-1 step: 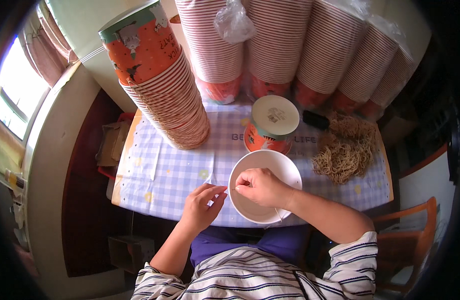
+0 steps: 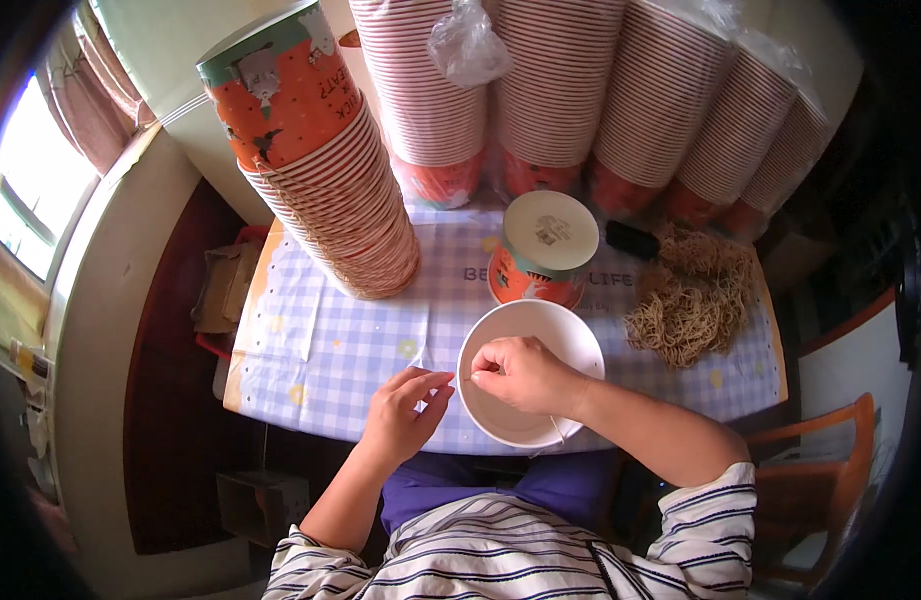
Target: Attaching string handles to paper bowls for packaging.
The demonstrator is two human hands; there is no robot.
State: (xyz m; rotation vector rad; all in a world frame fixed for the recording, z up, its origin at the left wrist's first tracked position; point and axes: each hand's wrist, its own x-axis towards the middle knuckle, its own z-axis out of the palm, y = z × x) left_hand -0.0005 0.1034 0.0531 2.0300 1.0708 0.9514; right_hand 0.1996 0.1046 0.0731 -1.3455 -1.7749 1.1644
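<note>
a leaning stack of orange paper cups (image 2: 330, 190) stands at the back left of the desk (image 2: 310, 350), with more wrapped cup stacks (image 2: 600, 100) lined behind. a lidded orange tub (image 2: 542, 250) sits just behind the white bowl (image 2: 570, 335), and a heap of brown noodles (image 2: 692, 300) lies to its right. the right hand (image 2: 520, 375) is curled over the bowl, fingertips pinched together; what they hold is too small to tell. the left hand (image 2: 400, 415) rests half open on the checked cloth beside the bowl's rim, holding nothing. a window (image 2: 25, 180) glows at left; an orange chair (image 2: 830, 440) stands at right.
</note>
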